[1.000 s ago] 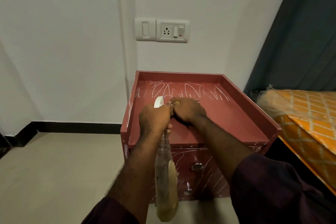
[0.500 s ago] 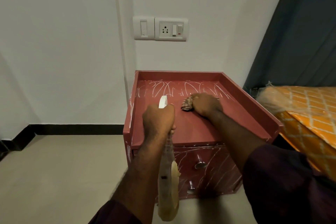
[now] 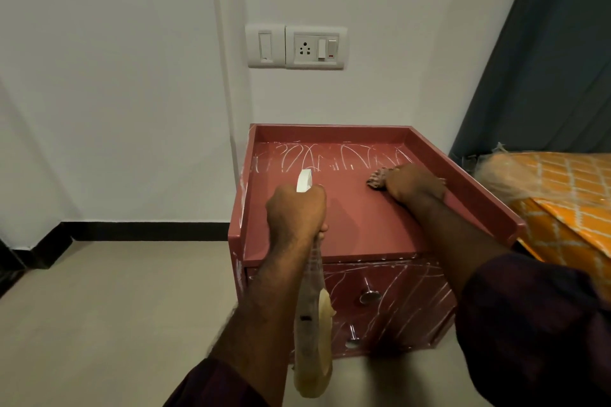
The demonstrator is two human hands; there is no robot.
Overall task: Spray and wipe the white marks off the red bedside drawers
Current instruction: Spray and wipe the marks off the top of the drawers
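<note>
left grip (image 3: 296, 213) clenched, right grip (image 3: 413, 185) apparently curled

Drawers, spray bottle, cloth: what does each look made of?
The drawers look like painted or laminated board: smooth red face with a soft sheen; their knobs seem polished metal, with mirror glints. The spray bottle is probably translucent plastic, pale liquid showing through, with an opaque white head. The cloth is crumpled woven fabric, faintly checked; fibre cannot be told.

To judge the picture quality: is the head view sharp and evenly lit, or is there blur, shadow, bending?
Head view: dim, soft light; the left hand with the spray bottle casts a shadow on the drawers' top; the right sleeve is blurred, the right hand on the cloth is sharper; the curtain edge bends.
</note>
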